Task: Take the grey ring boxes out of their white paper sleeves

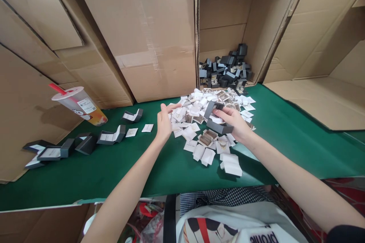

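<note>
My right hand (234,121) grips a small dark grey hinged jewelry box (219,126), its lid standing up, above a heap of white cards (189,133). My left hand (164,122) is at the left edge of that heap, with the index finger stretched toward the cards. I see nothing held in its fingers. Mixed into the heap are folded card inserts with brown-grey insides (207,138). Two loose cards, one at the left (131,132) and a second (147,128), lie on the green table left of my left hand.
More dark boxes (111,135) lie opened on the left of the green table (119,176). A cup with a red straw (82,106) leans by the cardboard wall. At the back, an open carton (225,11) holds many dark boxes (225,69). A cardboard flap (319,100) lies right.
</note>
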`<state>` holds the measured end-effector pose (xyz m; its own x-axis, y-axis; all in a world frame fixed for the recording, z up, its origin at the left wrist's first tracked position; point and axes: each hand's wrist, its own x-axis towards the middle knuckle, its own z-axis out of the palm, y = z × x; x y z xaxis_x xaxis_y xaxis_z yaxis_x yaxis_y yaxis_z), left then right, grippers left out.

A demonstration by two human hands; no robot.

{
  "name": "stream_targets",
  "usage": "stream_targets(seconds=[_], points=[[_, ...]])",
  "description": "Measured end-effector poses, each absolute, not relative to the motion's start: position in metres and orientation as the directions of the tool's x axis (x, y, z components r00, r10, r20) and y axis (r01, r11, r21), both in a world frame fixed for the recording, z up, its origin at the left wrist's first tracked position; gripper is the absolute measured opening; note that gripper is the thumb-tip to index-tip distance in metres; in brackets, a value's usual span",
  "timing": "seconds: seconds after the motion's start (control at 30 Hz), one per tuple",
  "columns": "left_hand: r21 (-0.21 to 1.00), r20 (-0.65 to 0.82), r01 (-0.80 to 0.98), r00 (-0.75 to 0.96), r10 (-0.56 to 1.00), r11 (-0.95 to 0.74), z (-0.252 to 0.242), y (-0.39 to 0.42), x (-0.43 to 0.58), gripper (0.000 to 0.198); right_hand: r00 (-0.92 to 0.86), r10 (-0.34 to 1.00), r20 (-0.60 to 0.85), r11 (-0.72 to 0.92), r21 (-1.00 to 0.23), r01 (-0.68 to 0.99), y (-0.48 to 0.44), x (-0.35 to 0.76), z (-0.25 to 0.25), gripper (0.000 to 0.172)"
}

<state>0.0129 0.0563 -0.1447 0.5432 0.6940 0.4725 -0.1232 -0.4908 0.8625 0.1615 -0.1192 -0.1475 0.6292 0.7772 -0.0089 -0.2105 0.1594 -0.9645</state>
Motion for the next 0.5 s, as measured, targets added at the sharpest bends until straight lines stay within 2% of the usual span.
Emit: stream_targets(seconds=[0.07, 0.13, 0.2, 0.27, 0.3, 0.37, 0.43, 0.5], points=[[0.903, 0.422, -0.159, 0.495, 0.760, -0.399, -0.140, 0.064, 0.012, 0.069, 0.637, 0.771, -0.014, 0.160, -0.964, -0.214, -0.119, 0.162, -0.148, 0.031], [0.936, 0.353, -0.195, 0.493, 0.795, -0.294, -0.136, 0.071, 0.010, 0.079, 0.637, 0.770, -0.021, 0.156, -0.963, -0.220, -0.118, 0.162, -0.149, 0.032], [0.950, 0.308, -0.222, 0.536, 0.786, -0.221, -0.133, 0.075, 0.009, 0.090, 0.635, 0.772, -0.031, 0.147, -0.963, -0.226, -0.119, 0.162, -0.149, 0.032], [0.947, 0.319, -0.230, 0.581, 0.749, -0.226, -0.133, 0.077, 0.008, 0.091, 0.641, 0.767, -0.020, 0.154, -0.965, -0.214, -0.120, 0.162, -0.150, 0.032], [0.937, 0.350, -0.213, 0.597, 0.722, -0.278, -0.134, 0.076, 0.008, 0.085, 0.642, 0.766, -0.003, 0.166, -0.965, -0.203, -0.120, 0.163, -0.151, 0.033], [0.862, 0.449, -0.119, 0.627, 0.636, -0.492, -0.137, 0.071, 0.007, 0.067, 0.604, 0.795, 0.053, 0.201, -0.963, -0.179, -0.119, 0.166, -0.150, 0.034], [0.655, 0.550, 0.005, 0.682, 0.481, -0.756, -0.143, 0.063, 0.007, 0.067, 0.499, 0.858, 0.124, 0.232, -0.960, -0.160, -0.114, 0.167, -0.145, 0.034], [0.429, 0.579, 0.045, 0.753, 0.313, -0.902, -0.150, 0.054, 0.008, 0.062, 0.348, 0.919, 0.185, 0.246, -0.959, -0.140, -0.103, 0.164, -0.136, 0.034]])
